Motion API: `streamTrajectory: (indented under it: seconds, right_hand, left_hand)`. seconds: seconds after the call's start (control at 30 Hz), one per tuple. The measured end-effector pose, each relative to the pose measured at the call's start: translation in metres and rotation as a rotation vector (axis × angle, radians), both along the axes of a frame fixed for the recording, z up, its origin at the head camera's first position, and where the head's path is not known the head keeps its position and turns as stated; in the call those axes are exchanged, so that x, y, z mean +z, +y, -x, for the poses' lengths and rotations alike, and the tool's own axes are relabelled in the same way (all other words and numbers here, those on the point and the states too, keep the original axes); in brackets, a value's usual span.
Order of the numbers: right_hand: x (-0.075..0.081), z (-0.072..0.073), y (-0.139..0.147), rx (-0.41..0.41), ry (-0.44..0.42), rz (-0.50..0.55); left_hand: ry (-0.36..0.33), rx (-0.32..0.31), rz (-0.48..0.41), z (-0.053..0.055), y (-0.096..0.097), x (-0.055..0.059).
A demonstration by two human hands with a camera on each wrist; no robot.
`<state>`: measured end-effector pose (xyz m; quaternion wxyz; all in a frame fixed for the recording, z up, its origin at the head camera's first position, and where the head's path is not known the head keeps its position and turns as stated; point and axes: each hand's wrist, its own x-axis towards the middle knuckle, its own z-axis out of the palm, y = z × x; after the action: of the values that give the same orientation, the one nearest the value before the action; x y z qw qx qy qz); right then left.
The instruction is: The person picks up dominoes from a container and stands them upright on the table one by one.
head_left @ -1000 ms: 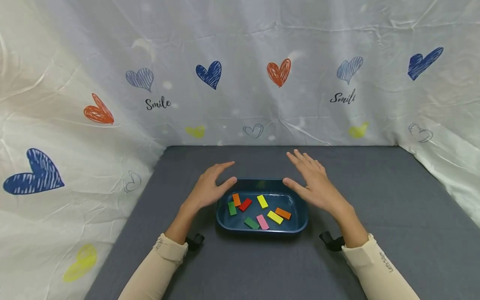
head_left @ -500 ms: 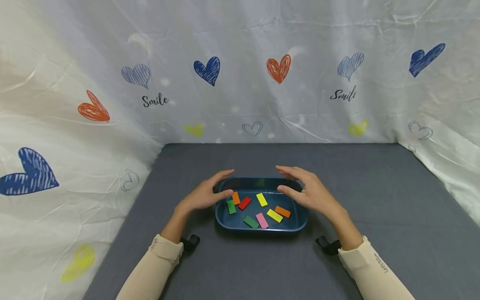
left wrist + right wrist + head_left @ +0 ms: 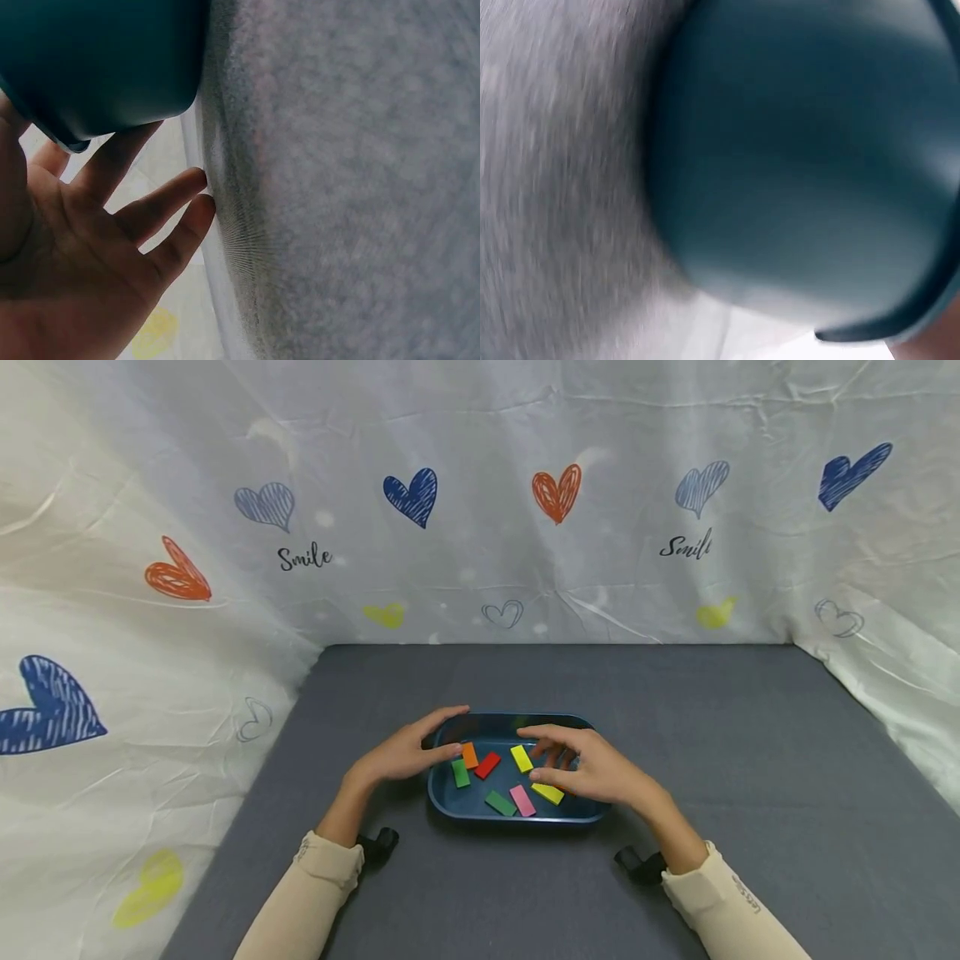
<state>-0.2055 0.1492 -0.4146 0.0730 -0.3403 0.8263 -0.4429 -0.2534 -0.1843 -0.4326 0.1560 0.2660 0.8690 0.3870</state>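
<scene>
A dark blue tray [image 3: 480,816] on the table holds several small flat blocks: an orange block [image 3: 469,755], a green block [image 3: 461,773], a red block [image 3: 487,766], a yellow block [image 3: 521,758], a pink block [image 3: 522,801], another green block [image 3: 500,803] and another yellow block [image 3: 547,793]. My left hand [image 3: 397,754] lies about the tray's left end, thumb over the rim, spread fingers along the outer wall. Above the right half, my right hand [image 3: 600,768] hovers with loosely bent fingers, nothing visible between them. It mostly hides another orange block.
Grey cloth covers the table [image 3: 510,893]. Behind and to the left hangs a pale curtain [image 3: 480,552] printed with hearts. Each wrist carries a black strap-on mount, such as the right mount [image 3: 641,864].
From above the tray's right end, my right hand has come down and left over the blocks, fingers bending. My left hand has lowered to the tray's left rim.
</scene>
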Motion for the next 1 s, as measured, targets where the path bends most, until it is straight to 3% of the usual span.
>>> streamTrajectory:
  seconds: [0.33,0.67,1.0]
  right_hand:
    - [-0.008,-0.006,-0.036,0.115,-0.109,0.016]
    - [-0.017,-0.005,-0.048,0.119,-0.131,0.013]
    - [-0.020,-0.005,-0.051,0.153,-0.165,-0.080]
  left_hand:
    - [-0.008,-0.004,-0.020,-0.001,-0.002,0.001]
    - [-0.014,-0.016,-0.027,0.000,-0.002,0.000]
    - [-0.025,-0.012,-0.026,-0.001,-0.002,-0.001]
